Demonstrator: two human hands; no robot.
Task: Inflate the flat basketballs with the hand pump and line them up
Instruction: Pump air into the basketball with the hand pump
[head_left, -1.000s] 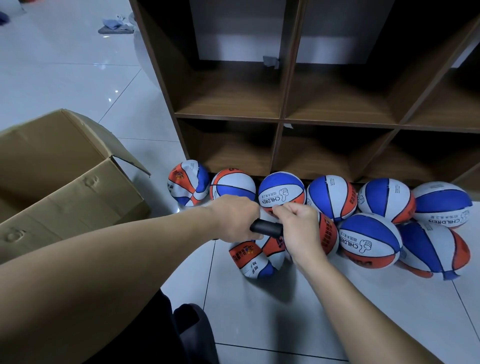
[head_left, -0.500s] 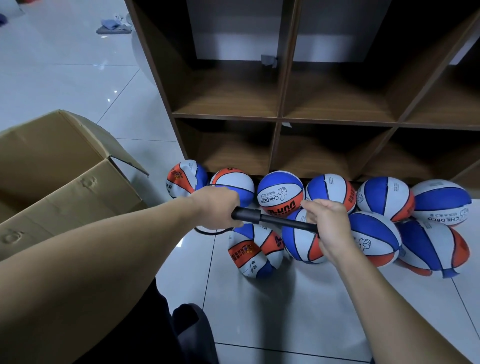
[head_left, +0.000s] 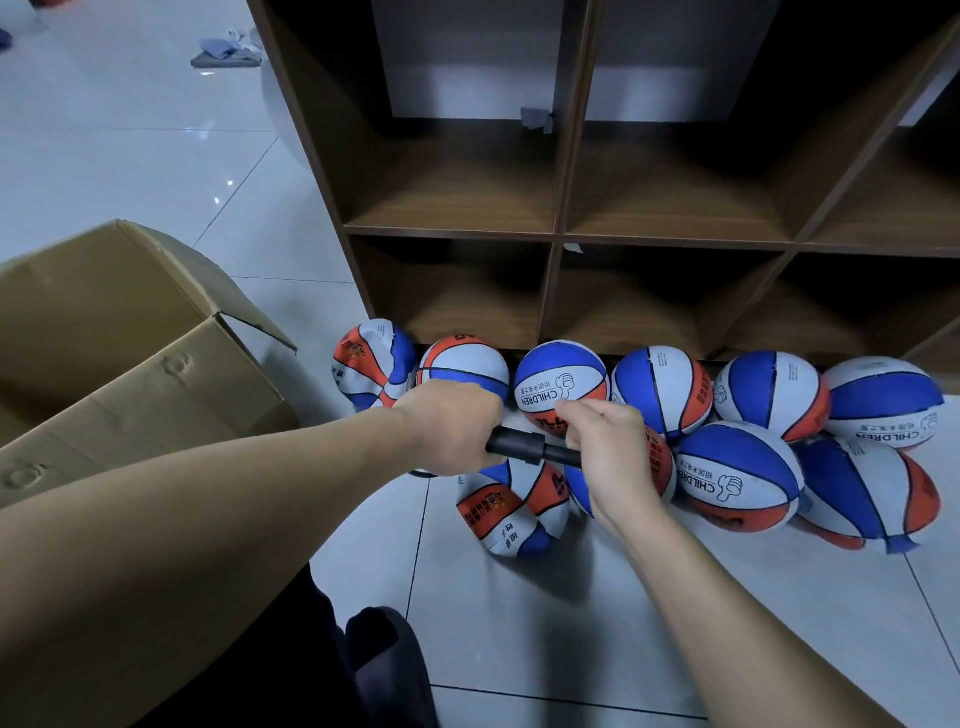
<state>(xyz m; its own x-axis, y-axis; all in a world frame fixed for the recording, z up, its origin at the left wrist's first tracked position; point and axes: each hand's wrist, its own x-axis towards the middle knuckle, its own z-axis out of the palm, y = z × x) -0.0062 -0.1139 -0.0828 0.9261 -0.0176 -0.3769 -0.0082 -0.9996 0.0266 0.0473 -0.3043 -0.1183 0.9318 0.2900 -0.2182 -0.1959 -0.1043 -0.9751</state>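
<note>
We hold a black plastic hand pump (head_left: 535, 451) in both hands, just above the floor. Our left hand (head_left: 451, 428) is curled tight around the thick black tube of the pump, and our right hand (head_left: 609, 451) is curled around the other end (that end is hidden inside our fist). Only a short bit of the thin black rod shows between our hands. Right under the pump lies a saggy, wrinkled basketball in orange, white and blue (head_left: 511, 506), on the pale grey floor tiles (head_left: 519, 613). Farther away, a row of round basketballs in the same colours (head_left: 665, 389) sits against the bottom of the brown wooden shelf (head_left: 563, 239), with two more balls (head_left: 737, 475) nearer to us on the right. An open brown cardboard box (head_left: 130, 374) stands on the left.
</note>
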